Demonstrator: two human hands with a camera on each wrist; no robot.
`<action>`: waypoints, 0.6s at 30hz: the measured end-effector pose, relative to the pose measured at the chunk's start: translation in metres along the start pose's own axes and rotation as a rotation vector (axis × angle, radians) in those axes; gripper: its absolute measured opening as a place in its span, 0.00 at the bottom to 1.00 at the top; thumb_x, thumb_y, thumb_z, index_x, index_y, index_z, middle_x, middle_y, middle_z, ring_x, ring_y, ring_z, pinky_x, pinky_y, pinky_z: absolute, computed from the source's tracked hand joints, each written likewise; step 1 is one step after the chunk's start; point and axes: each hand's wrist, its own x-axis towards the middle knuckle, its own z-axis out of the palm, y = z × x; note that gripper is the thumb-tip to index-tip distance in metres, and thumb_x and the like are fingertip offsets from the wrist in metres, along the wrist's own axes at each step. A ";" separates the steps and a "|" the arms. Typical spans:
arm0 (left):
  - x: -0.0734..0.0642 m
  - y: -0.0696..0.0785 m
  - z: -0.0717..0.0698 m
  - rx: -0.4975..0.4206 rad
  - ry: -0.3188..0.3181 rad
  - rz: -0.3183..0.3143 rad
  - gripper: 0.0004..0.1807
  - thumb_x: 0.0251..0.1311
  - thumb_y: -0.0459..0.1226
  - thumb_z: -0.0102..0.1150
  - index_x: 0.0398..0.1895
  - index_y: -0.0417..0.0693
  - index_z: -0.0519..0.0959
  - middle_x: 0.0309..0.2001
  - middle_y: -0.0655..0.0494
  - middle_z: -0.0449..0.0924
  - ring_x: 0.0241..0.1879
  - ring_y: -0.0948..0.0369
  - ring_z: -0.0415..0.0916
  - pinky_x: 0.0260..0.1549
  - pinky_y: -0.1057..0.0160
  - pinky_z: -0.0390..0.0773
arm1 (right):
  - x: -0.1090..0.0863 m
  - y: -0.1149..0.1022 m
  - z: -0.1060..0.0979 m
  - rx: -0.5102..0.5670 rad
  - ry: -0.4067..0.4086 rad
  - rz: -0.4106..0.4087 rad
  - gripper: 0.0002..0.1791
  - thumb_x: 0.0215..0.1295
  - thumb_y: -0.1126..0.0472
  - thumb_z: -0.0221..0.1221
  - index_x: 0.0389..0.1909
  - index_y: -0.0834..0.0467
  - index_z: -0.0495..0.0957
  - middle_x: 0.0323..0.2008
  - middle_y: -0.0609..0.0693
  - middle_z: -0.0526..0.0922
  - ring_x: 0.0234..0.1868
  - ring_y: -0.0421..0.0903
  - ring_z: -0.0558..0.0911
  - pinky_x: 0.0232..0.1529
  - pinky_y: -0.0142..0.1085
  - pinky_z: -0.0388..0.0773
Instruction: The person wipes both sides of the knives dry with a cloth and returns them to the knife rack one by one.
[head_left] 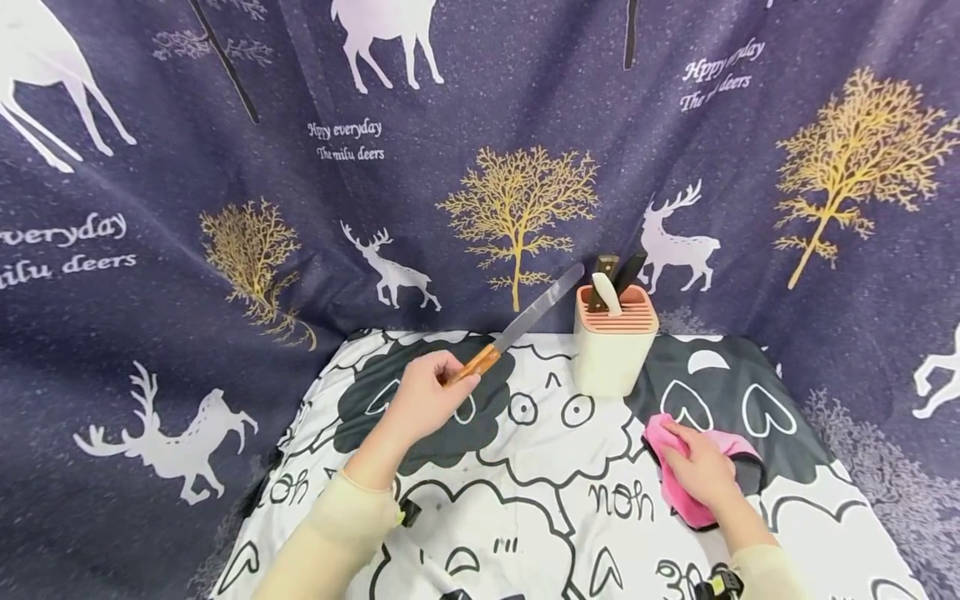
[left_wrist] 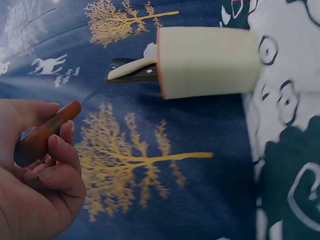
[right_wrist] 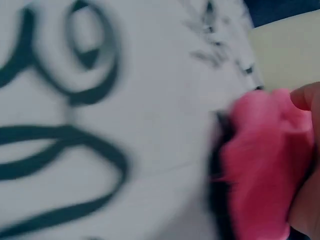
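A long knife with a wooden handle point(head_left: 476, 365) is held by my left hand point(head_left: 429, 396), fingers and thumb wrapped about the handle. Its blade point(head_left: 536, 318) slants up and right, the tip near the knife block's top left in the head view. The cream knife block point(head_left: 611, 362) has a slotted pink top, with several handles standing in it, one white point(head_left: 607, 293). In the left wrist view the block point(left_wrist: 210, 62) appears sideways. My right hand point(head_left: 703, 471) grips a pink cloth point(head_left: 678, 492) with dark edging, to the right front of the block; the cloth point(right_wrist: 260, 165) is bunched.
The table is covered by a black-and-white cartoon cloth point(head_left: 517, 508). Behind and on both sides hangs a dark blue curtain point(head_left: 465, 100) printed with deer and yellow trees. The block stands near the table's back edge, close to the curtain.
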 end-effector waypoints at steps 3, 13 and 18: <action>0.013 0.010 -0.010 0.023 0.008 0.046 0.08 0.61 0.42 0.71 0.28 0.53 0.82 0.23 0.58 0.80 0.21 0.61 0.73 0.20 0.63 0.74 | 0.009 -0.012 -0.018 -0.009 -0.050 0.060 0.28 0.74 0.49 0.56 0.69 0.56 0.71 0.65 0.68 0.77 0.64 0.74 0.75 0.55 0.74 0.64; 0.058 0.054 -0.039 0.151 -0.019 0.175 0.07 0.65 0.47 0.69 0.35 0.55 0.85 0.26 0.60 0.82 0.22 0.60 0.73 0.22 0.60 0.75 | 0.050 -0.073 -0.063 0.021 0.044 -0.218 0.26 0.71 0.57 0.60 0.67 0.63 0.74 0.63 0.69 0.78 0.65 0.69 0.75 0.64 0.63 0.70; 0.084 0.077 -0.043 0.155 -0.066 0.167 0.09 0.65 0.48 0.69 0.35 0.54 0.83 0.25 0.55 0.78 0.22 0.57 0.72 0.21 0.60 0.72 | 0.067 -0.104 -0.070 -0.022 0.046 -0.359 0.25 0.69 0.60 0.61 0.65 0.63 0.76 0.63 0.67 0.78 0.67 0.68 0.74 0.67 0.62 0.68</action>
